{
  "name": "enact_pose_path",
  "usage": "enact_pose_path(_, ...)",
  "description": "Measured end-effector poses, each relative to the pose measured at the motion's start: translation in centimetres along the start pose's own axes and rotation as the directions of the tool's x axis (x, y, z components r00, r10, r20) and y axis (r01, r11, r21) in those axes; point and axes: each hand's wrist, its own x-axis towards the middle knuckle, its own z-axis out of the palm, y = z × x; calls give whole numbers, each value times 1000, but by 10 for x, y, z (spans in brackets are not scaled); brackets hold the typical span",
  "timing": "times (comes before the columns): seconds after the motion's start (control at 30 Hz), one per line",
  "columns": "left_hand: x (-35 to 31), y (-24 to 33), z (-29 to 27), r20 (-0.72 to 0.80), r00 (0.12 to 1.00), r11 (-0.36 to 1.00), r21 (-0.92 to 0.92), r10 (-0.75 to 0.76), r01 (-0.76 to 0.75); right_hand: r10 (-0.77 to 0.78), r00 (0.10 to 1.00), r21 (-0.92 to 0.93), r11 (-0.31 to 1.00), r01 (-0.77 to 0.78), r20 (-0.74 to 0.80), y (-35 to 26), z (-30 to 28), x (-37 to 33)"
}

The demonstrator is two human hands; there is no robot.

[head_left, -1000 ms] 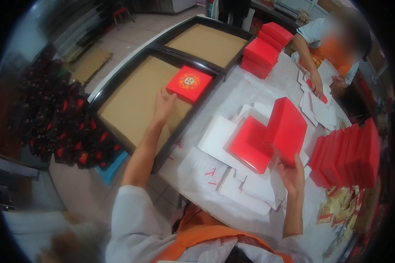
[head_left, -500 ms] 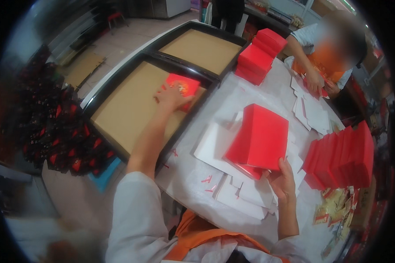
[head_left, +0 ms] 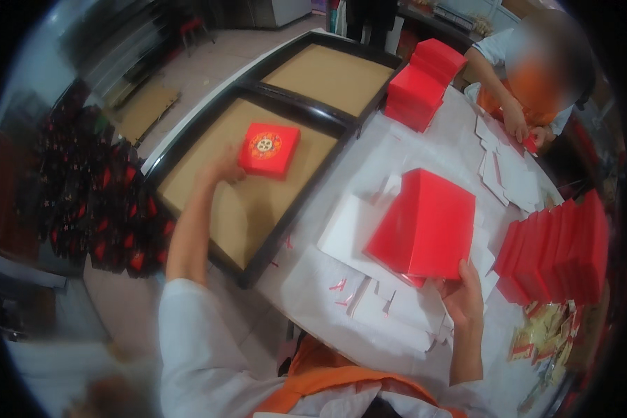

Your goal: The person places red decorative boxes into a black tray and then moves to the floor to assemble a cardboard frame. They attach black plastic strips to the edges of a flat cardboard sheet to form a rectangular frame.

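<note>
In the near half of the black-framed tray [head_left: 247, 277] sits a small red box [head_left: 285, 148] with a round gold-and-white emblem on top. My left hand [head_left: 224, 166] is at its left side, slightly blurred, fingers apart and fingertips against or close to the box's near left corner. My right hand [head_left: 461, 296] grips the near right corner of a larger plain red box [head_left: 435, 223], thumb along the edge and the other fingers partly hidden underneath. This box is tilted above white cardboard sheets [head_left: 341, 226] on the table.
Stacked red boxes [head_left: 557, 247] stand at the right, others [head_left: 414, 87] at the far edge. Gold-coloured packets [head_left: 540, 334] lie near right. Across the table [head_left: 306, 279], a person in an orange apron [head_left: 536, 101] handles something red. Dark red-patterned items [head_left: 104, 202] are piled at left.
The emblem box has shifted left within the tray, away from its right rim. My left hand has moved from on top of it to its left side. My right hand keeps its grip.
</note>
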Motion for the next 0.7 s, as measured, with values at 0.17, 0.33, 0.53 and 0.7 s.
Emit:
enact_pose_path(0.17, -21, 90, -4, 242, 970, 944, -319, -5, 85, -35, 999, -26, 999, 34, -11, -4, -2, -4)
enact_pose_path(0.33, -33, 117, 11, -71, 997, 989, -147, 9, -19, 5, 999, -32, 999, -4, 52, -6, 4, -7)
enact_pose_path(0.53, -2, 67, 63, -226, 971, 934, -325, 79, -152, -34, 999, -78, 996, 35, 9, -1, 9, -3)
enact_pose_path(0.7, -18, 113, 57, -469, 880, 993, -36, 81, -111, -13, 989, -4, 1000, 14, 151, -7, 13, 14)
